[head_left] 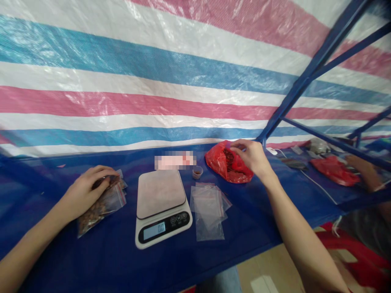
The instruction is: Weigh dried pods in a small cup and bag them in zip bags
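Observation:
At the left, my left hand (93, 189) curls its fingers over the upper end of several small clear zip bags (102, 209) filled with brown bits. My right hand (249, 154) reaches to an open red plastic bag (215, 160), thumb and fingers pinched on its rim. Dark reddish-brown pieces (229, 160) show inside the red bag. Between my hands stands a white digital kitchen scale (161, 195) with a bare platform; its display reads 0.0. A small clear cup (197, 172) with a little brown content sits behind flat zip bags (209, 209) right of the scale.
Behind the blue tabletop (116, 260) hangs a striped plastic sheet (137, 97). A blue metal frame (290, 97) rises at the right. Beyond it lie a white cable (319, 187), another red bag (336, 170) and another person's hand (362, 167). A pixelated patch lies behind the scale.

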A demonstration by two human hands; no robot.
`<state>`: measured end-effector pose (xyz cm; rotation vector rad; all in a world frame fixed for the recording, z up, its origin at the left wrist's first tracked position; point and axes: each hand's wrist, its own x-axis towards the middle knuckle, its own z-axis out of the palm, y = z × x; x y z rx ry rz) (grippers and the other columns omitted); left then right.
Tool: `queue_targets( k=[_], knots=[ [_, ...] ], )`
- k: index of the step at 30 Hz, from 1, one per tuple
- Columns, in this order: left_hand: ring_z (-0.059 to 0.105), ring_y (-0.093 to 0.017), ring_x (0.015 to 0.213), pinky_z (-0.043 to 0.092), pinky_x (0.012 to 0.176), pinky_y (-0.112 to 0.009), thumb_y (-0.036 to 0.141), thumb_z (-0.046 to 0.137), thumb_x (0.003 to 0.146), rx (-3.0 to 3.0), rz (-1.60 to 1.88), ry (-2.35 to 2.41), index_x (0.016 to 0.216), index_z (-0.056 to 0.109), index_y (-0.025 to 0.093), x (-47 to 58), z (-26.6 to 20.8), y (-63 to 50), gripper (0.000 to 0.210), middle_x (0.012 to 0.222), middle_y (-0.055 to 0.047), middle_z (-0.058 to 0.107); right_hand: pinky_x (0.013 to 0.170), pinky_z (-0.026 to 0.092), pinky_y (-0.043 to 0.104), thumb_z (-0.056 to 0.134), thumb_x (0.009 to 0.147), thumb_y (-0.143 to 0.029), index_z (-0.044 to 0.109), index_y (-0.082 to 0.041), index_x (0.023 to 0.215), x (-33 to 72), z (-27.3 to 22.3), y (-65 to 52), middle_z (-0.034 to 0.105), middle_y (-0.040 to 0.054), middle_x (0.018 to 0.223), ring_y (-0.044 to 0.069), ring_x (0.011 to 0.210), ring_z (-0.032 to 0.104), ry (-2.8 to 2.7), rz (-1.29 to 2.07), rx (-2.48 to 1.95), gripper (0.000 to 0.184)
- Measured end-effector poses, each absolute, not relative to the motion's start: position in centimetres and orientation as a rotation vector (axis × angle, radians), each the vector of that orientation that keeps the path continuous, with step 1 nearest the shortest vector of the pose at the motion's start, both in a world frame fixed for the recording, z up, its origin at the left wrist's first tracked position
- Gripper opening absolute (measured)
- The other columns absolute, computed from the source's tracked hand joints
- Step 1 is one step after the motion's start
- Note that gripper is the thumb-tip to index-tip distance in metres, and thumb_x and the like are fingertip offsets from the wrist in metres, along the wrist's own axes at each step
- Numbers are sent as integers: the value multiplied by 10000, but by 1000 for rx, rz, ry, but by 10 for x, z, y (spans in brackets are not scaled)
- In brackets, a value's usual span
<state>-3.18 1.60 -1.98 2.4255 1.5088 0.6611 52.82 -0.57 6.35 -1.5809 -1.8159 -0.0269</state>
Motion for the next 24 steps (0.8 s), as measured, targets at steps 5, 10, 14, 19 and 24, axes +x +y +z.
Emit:
queue_targets(
  k=[5, 10, 14, 19, 24],
  knots=[
    [636, -273, 1163, 469, 1089, -452, 401, 431, 977, 2425, 682, 1523, 1117, 743, 219, -26, -15, 14, 387, 1237, -99, 704, 794, 572, 361, 715, 859, -329, 793, -186, 900, 501, 73, -10, 815, 86, 881, 245, 797, 747, -1756, 162, -1393, 168],
    [660, -265, 1139, 496, 1062, -438, 398, 439, 967, 2444, 725, 1512, 1109, 750, 248, -26, -17, 14, 373, 1215, -83, 715, 706, 564, 324, 758, 836, -371, 788, -179, 904, 448, 61, -12, 801, 72, 866, 212, 748, 725, -1961, 700, -1200, 206],
    [669, -267, 1136, 506, 1054, -445, 385, 448, 957, 2450, 736, 1499, 1100, 754, 254, -26, -17, 14, 362, 1216, -77, 717, 659, 526, 285, 743, 850, -252, 797, -173, 884, 430, 47, -7, 781, 48, 777, 186, 690, 700, -2098, 735, -1245, 102],
    [677, -268, 1118, 518, 1040, -440, 391, 460, 956, 2462, 730, 1484, 1095, 761, 249, -23, -12, 11, 360, 1211, -84, 724, 719, 545, 292, 739, 872, -204, 803, -173, 917, 432, 46, -7, 796, 65, 869, 194, 760, 727, -2183, 669, -1206, 84],
    [676, -259, 1105, 522, 1017, -412, 388, 467, 959, 2495, 728, 1473, 1075, 764, 269, -23, -13, 12, 340, 1194, -69, 732, 768, 549, 301, 736, 906, -232, 815, -190, 956, 432, 49, -10, 792, 72, 929, 191, 815, 724, -2244, 581, -1156, 102]
  ],
)
